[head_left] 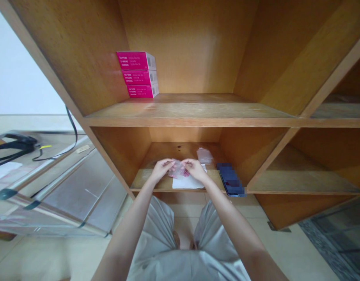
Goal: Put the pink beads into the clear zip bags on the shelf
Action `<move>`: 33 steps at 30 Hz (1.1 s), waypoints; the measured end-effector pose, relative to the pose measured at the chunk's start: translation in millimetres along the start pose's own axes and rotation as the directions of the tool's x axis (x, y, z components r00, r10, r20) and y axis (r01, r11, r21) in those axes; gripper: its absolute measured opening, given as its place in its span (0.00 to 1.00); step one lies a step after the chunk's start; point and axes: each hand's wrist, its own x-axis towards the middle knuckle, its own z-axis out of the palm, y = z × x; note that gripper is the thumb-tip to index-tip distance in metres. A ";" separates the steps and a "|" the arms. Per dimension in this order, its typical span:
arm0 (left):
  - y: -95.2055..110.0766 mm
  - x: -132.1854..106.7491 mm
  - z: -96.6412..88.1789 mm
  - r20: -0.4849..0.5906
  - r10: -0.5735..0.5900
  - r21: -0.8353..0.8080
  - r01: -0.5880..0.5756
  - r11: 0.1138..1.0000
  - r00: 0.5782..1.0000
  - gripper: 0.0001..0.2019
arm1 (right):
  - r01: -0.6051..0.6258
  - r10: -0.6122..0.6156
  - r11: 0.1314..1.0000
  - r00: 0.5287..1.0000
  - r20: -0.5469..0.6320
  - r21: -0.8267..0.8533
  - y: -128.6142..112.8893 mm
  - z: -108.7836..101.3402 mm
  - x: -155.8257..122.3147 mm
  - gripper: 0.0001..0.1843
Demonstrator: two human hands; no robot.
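Between my hands is a small clear plastic bag (176,170) with small pink-red pieces in it, too small to name. My left hand (163,168) pinches its left side. On the right side, my right hand (193,169) closes its fingers on the same bag. Beneath them a sheet of white paper (187,183) lies on the lower shelf near its front edge. Just beyond my right hand rests another clear plastic bag (204,155). To the right lies a dark blue, partly pixelated flat object (230,180), reaching the shelf's edge.
Several pink boxes (140,75) are stacked at the left of the upper shelf (194,111). Its front edge runs above my hands. Wooden side walls bound the lower compartment. A metal-framed glass rack (74,187) stands at the left, with a black cable (73,125) over it.
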 end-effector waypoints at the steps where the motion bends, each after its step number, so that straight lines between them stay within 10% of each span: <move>1: 2.7 0.9 -2.2 0.025 -0.006 -0.002 0.006 1.000 1.000 0.17 | 0.009 -0.009 1.000 1.000 -0.004 0.001 0.6 0.6 0.3 0.10; 8: 15.0 2.5 -5.7 0.056 0.006 -0.026 -0.005 1.000 0.998 0.18 | -0.019 0.048 0.986 0.984 -0.174 0.163 -5.1 7.3 -0.4 0.11; 22: 16.8 1.4 13.7 -0.164 0.046 -0.152 -0.071 0.986 0.985 0.14 | -0.009 0.030 0.990 0.989 -0.148 0.139 -6.6 3.8 -4.0 0.13; 33: 13.4 4.7 19.5 -0.052 0.011 -0.233 -0.023 0.972 0.999 0.11 | -0.040 0.057 0.986 0.993 -0.099 0.164 -7.0 -6.1 -5.0 0.11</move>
